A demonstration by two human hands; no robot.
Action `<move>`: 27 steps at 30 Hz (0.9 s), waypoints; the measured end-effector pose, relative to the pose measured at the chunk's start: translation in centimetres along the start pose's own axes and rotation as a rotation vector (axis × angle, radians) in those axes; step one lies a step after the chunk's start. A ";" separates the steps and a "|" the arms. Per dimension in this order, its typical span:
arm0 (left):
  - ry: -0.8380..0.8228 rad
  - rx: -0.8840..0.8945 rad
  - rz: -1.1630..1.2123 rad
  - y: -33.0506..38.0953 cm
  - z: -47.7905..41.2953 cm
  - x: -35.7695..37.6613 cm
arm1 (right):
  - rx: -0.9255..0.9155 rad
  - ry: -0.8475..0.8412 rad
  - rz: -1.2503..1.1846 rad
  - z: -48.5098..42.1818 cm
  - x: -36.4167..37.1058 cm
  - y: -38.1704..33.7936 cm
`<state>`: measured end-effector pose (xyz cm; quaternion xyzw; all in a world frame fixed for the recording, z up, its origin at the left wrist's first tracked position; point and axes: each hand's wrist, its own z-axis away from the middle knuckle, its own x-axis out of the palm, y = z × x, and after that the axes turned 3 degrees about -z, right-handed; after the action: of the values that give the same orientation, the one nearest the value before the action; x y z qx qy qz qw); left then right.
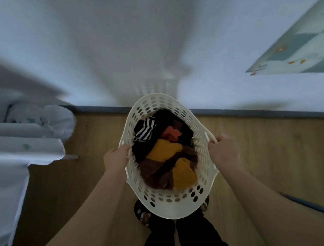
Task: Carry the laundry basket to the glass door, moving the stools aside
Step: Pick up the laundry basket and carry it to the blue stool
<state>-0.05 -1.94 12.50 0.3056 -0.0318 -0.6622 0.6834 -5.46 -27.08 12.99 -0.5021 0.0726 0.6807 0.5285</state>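
Note:
A white perforated laundry basket (pixel 163 204) hangs in front of my legs, above the wooden floor. It holds clothes: black-and-white striped, orange, mustard yellow and brown pieces. My left hand (pixel 116 157) grips the basket's left handle. My right hand (pixel 222 149) grips its right handle. No stool and no glass door show in this view.
A white wall (pixel 150 36) with a grey skirting board (pixel 253 112) stands right ahead. A bed with white bedding (pixel 14 154) and a white pillow (pixel 46 118) is at the left. A green checked cloth (pixel 303 51) hangs at the upper right. Wooden floor (pixel 275 143) lies to both sides.

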 end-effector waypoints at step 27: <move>-0.220 0.345 -0.624 -10.6 10.8 24.3 | 0.596 0.208 -0.370 4.4 -10.8 32.6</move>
<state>-11.35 -27.77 7.62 0.3384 -0.1214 -0.8524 0.3796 -34.65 -45.39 9.24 -0.3973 0.2288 0.4680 0.7555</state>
